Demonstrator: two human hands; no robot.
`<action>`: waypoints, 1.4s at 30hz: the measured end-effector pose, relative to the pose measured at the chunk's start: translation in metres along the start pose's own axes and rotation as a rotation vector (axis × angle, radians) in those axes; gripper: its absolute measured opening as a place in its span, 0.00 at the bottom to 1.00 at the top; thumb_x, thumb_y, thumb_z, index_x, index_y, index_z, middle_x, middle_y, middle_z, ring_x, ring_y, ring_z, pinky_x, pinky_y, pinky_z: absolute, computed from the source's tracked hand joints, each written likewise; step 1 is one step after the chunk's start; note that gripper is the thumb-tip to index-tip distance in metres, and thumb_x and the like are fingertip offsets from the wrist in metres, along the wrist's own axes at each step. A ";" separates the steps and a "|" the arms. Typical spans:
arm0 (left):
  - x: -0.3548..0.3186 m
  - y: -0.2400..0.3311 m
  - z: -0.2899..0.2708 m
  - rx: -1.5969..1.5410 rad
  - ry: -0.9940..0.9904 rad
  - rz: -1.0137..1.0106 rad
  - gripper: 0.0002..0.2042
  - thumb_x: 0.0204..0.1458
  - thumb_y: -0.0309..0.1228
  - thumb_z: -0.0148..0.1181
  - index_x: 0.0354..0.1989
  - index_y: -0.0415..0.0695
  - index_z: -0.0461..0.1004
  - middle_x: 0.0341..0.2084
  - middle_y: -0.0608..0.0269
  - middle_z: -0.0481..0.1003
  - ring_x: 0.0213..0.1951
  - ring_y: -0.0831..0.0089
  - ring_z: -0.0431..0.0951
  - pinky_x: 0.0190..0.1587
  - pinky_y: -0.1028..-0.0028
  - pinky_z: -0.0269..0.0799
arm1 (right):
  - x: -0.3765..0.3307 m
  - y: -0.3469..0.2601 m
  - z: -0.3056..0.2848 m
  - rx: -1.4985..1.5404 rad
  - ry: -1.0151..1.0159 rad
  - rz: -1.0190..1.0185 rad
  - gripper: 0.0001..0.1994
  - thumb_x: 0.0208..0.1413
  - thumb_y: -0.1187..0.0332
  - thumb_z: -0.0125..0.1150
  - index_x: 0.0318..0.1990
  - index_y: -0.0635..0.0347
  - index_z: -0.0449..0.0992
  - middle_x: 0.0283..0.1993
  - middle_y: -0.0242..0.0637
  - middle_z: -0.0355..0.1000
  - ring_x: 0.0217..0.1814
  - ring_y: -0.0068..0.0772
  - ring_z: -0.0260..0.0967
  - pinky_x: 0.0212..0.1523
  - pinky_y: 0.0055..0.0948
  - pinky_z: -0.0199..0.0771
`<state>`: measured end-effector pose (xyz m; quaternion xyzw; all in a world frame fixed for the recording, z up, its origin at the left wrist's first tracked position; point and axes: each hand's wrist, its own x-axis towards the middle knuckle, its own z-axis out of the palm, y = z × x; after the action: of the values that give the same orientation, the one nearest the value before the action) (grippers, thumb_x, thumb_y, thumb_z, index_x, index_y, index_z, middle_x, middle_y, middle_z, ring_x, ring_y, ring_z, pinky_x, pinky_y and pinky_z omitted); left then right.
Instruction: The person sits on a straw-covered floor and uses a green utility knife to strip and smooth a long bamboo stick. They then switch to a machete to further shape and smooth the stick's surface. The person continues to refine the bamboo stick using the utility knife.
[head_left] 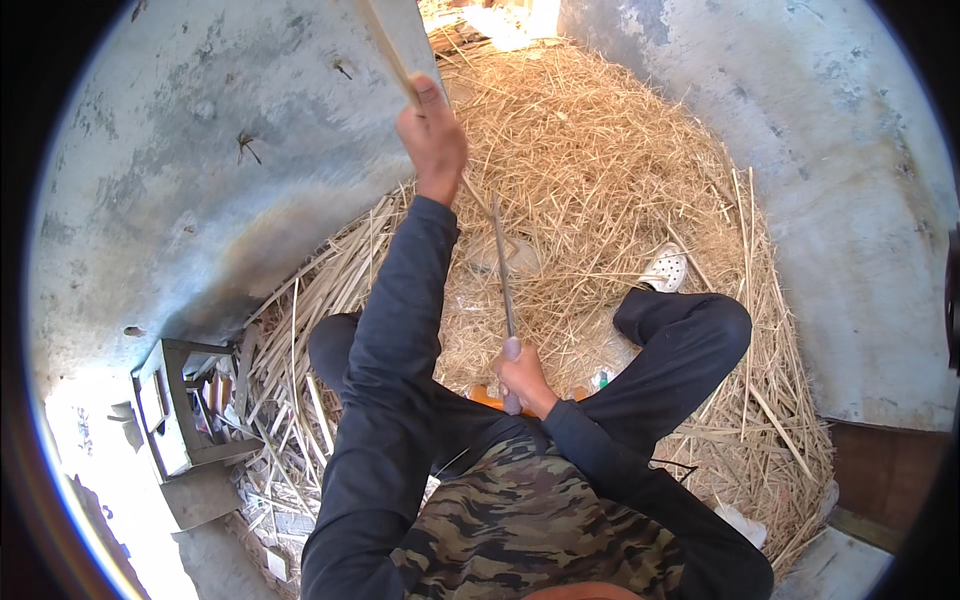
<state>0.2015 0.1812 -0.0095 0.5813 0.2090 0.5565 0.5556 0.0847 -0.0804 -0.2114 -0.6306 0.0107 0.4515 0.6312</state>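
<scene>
My left hand (435, 140), arm stretched forward, is closed round a long pale bamboo strip (385, 45). The strip rises past the top edge and its lower end slants down below my wrist. My right hand (525, 380) grips the grey-purple handle (511, 350) of a long, narrow-bladed knife close to my lap. Its dark blade (503, 265) points away from me, and the tip lies near the strip's lower end. I cannot tell whether the two touch.
Pale shavings (590, 150) heap in front of me. Split strips (330, 250) lie on my left, and more run along the right. Grey walls (230, 150) stand on both sides. A small wooden frame box (185, 405) sits at left. My foot wears a white clog (665, 268).
</scene>
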 end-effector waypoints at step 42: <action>-0.034 0.021 -0.021 -0.250 0.181 0.012 0.31 0.55 0.70 0.31 0.21 0.52 0.50 0.15 0.77 0.49 0.16 0.84 0.48 0.16 0.81 0.44 | -0.033 -0.078 -0.019 0.159 -0.127 -0.041 0.07 0.47 0.81 0.53 0.30 0.59 0.62 0.16 0.32 0.60 0.09 0.24 0.55 0.10 0.27 0.58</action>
<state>0.1651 0.1547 -0.0100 0.4561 0.1840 0.6317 0.5993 0.1213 -0.0981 -0.1348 -0.5488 -0.0066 0.4752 0.6877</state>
